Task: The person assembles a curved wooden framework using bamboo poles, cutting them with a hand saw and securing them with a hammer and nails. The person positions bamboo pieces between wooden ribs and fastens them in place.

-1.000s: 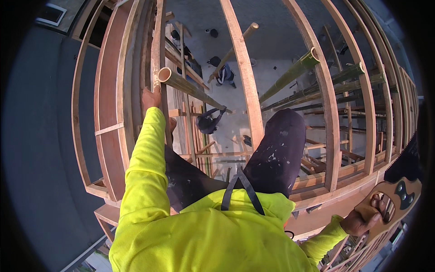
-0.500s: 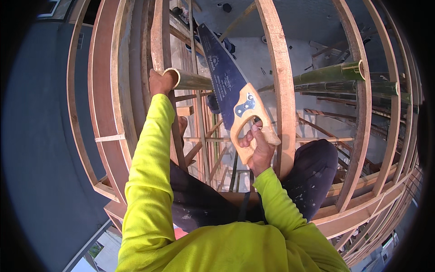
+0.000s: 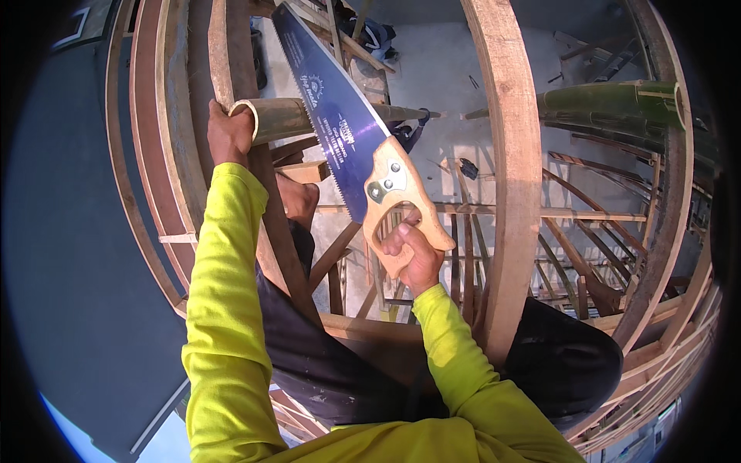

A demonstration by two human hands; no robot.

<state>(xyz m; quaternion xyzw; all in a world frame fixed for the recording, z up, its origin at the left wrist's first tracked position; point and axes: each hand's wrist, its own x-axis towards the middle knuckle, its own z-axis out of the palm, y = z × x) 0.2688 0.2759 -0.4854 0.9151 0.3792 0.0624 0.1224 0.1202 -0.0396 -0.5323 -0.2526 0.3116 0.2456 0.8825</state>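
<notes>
In my right hand [image 3: 417,251] is a handsaw [image 3: 332,116] with a pale wooden handle and a dark blue blade; my fingers wrap round the grip. The blade slants up to the left, its toothed edge facing left, and passes over a bamboo pole [image 3: 282,119]. Whether the teeth touch the bamboo I cannot tell. My left hand [image 3: 230,135] is closed at the pole's open, hollow end, against a wooden beam [image 3: 245,69]. Part of the pole's rim is hidden by that hand.
Upright-running timber [image 3: 505,116] stands right of the saw, with more curved-looking framing and thick green bamboo [image 3: 610,104] beyond. Far below lies a concrete floor [image 3: 440,69] with a person [image 3: 374,38] on it. A bare foot [image 3: 299,197] is near the beam. A dark grey wall [image 3: 93,231] rises at left.
The view has shifted, so hands, saw and pole appear further left and larger. Both hands keep their holds, and the blade still crosses the bamboo.
</notes>
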